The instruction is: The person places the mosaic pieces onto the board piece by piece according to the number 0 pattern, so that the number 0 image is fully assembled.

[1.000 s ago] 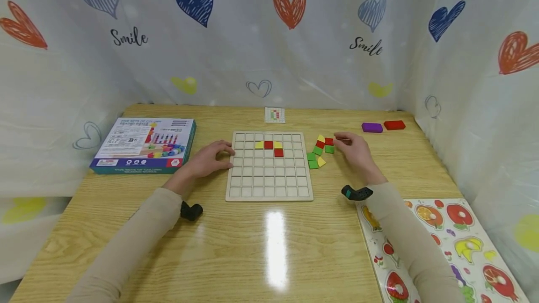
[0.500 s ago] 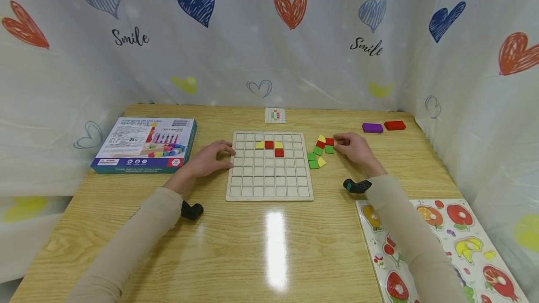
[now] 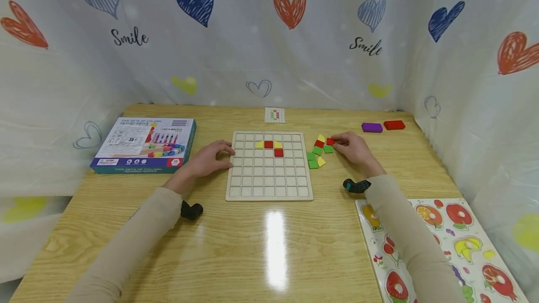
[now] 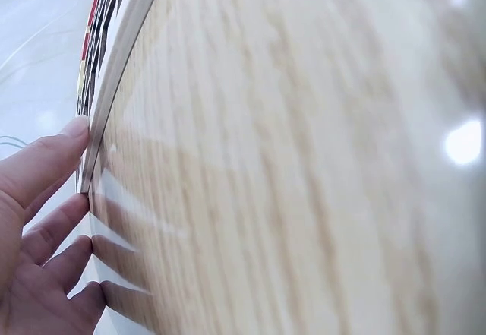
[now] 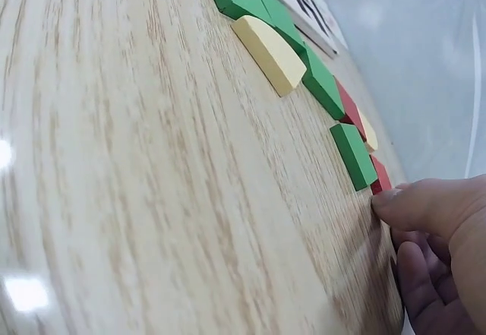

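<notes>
Head view: right hand (image 3: 355, 147) pinches red tile (image 3: 330, 141).

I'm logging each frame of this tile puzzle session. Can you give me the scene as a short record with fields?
left hand: left hand rests with straight fingers against the left edge of the grid board
right hand: right hand pinches a red tile lying on the table
on the board: two red and two yellow tiles near the top
loose tiles: green, red and yellow pieces right of the board
elsewhere: game box at left, fruit puzzle at near right, pattern card behind the board
</notes>
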`<state>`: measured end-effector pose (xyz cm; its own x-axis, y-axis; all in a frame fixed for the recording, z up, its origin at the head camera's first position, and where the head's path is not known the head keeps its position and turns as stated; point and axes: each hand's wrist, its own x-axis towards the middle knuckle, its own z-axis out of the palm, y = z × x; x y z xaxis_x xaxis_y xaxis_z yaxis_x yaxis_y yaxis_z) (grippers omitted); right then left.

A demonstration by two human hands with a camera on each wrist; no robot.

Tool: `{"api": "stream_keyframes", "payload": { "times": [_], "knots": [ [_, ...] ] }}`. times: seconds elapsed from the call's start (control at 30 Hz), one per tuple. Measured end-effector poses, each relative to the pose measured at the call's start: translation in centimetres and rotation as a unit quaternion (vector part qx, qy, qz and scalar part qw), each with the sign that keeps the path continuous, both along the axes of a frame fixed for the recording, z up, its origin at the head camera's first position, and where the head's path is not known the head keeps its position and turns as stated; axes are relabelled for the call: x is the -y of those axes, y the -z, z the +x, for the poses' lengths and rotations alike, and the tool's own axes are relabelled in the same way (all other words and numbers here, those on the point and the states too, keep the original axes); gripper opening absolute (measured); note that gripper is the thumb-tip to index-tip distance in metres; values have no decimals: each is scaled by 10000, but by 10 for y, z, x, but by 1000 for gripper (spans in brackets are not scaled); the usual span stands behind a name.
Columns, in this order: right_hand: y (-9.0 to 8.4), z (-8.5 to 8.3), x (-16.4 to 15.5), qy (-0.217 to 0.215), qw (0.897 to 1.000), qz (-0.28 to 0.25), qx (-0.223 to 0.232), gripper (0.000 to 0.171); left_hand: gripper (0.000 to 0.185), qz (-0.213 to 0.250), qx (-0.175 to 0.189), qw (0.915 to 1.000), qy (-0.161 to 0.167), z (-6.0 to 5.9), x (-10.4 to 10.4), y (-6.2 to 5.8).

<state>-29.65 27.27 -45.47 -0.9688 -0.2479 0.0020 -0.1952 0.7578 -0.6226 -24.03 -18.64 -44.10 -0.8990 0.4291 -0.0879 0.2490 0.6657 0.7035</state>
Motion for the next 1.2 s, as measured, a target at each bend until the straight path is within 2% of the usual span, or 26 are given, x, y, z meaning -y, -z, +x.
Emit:
{"api": "stream_keyframes", "payload": {
  "times": [0.37,0.7,1.03,1.2],
  "knots": [
    [-3,-2,1,-127,9999,8,103,39,35,-6,10,10000,-52,1,1,0],
    [-1,1,0,68,9999,11,150,36,35,-70,-24,10000,-47,0,-1,-2],
    [0,7,1,157,9998,45,-93,35,34,-106,-3,9999,-77,-1,-1,-1],
    [-1,9,3,228,9997,-45,-41,37,34,-124,-12,9999,-77,-1,0,0]
  ]
}}
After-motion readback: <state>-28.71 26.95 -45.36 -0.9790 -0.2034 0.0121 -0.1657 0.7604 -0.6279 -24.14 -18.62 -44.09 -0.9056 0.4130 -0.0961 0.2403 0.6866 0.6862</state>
